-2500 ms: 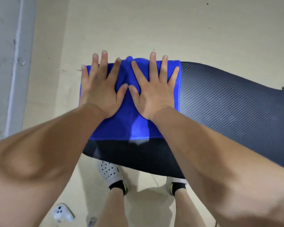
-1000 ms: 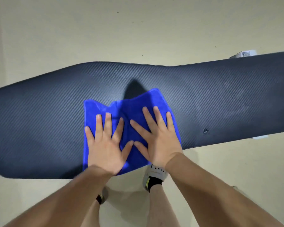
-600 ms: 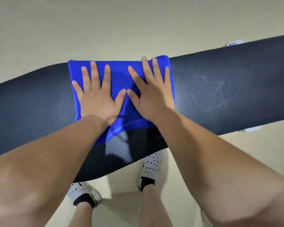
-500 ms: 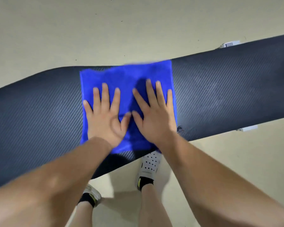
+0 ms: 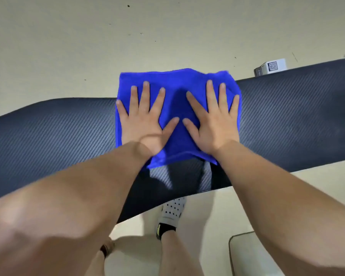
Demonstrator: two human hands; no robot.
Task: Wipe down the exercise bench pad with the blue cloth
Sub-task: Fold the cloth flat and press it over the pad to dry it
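Note:
The black ribbed exercise bench pad (image 5: pixel 58 132) runs across the view from left to right. The blue cloth (image 5: pixel 175 100) lies spread on its middle, and its far edge reaches past the pad's far side. My left hand (image 5: pixel 143 124) presses flat on the cloth's left half with the fingers spread. My right hand (image 5: pixel 213 124) presses flat on the right half in the same way. The thumbs almost touch. Neither hand grips the cloth. My forearms hide part of the pad's near edge.
The floor around the bench is pale beige. A small white box (image 5: pixel 271 66) with a printed code sits behind the pad at the right. My foot in a white perforated shoe (image 5: pixel 172 210) stands under the near edge. A pale rounded panel (image 5: pixel 245 253) shows at the bottom right.
Both hands have slid the cloth away from me across the pad, from the middle toward the far edge. The hands stay flat on it, now slightly wider apart.

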